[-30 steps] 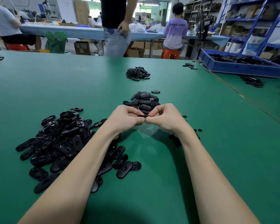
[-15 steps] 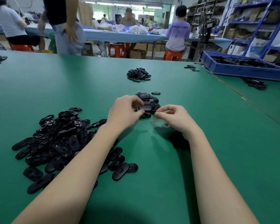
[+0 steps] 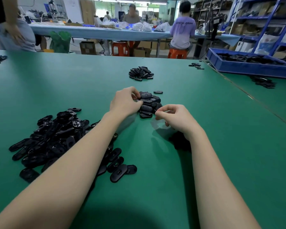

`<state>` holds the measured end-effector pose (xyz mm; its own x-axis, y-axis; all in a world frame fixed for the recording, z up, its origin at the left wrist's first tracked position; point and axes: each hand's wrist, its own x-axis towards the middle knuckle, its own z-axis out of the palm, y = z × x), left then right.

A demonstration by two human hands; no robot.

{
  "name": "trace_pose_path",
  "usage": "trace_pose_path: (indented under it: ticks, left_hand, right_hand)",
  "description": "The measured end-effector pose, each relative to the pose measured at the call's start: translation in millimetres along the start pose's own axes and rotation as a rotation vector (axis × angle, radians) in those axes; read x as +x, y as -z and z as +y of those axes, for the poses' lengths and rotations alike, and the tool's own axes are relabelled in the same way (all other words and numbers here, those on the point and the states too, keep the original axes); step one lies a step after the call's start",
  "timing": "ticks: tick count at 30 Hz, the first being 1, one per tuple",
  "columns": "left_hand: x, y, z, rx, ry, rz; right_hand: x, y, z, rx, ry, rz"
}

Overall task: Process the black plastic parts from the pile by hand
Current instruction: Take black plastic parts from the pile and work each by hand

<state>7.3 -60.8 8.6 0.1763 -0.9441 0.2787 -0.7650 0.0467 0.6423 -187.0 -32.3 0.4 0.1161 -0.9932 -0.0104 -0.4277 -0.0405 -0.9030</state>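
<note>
Left hand (image 3: 125, 101) touches small stack (image 3: 149, 104); right hand (image 3: 177, 119) curled.

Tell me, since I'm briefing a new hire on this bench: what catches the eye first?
The big loose pile of black parts sprawls at near left on the green table. Ahead, the left hand reaches into a smaller heap, the right hand curled beside it. A blue bin sits far right.

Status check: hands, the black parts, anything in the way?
Left hand fingering small stack. Right hand curled beside it, contents unclear. Big pile at left. Nothing blocking.

Factory workshop (worktables (image 3: 106, 33), shelving (image 3: 261, 17))
</note>
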Motion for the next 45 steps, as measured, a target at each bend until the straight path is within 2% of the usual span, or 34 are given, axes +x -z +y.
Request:
trace_pose_path:
  ticks: [5,9,12,15,26,32,37,41,45]
  left_hand:
    - [-27,25,-16,-0.099,-0.049,-0.036]
    - [-40,35,-22,-0.13,-0.056,-0.118]
    - [-44,39,-26,-0.141,-0.066,-0.14]
    - [-46,38,-31,-0.138,-0.052,-0.142]
    - [-47,40,-32,-0.171,-0.029,-0.185]
    - [-50,38,-30,-0.237,-0.022,-0.252]
    - [-53,34,-22,-0.148,-0.113,-0.235]
    - [-60,22,-9,-0.182,-0.187,-0.322]
    - [-64,13,-4,-0.244,-0.146,-0.357]
  right_hand:
    - [2,-9,-7,-0.148,0.027,-0.078]
    - [-2,-28,-22,-0.302,0.124,-0.267]
    - [-8,-46,-33,-0.316,0.214,-0.401]
    - [-12,-60,-38,-0.344,0.288,-0.458]
    - [-10,-65,-28,-0.319,0.364,-0.367]
    - [-7,-33,-23,-0.277,0.254,-0.35]
    - [-6,0,-16,-0.216,0.117,-0.204]
    - [-7,13,-13,-0.171,0.079,-0.123]
    - [-11,16,-16,-0.15,0.077,-0.122]
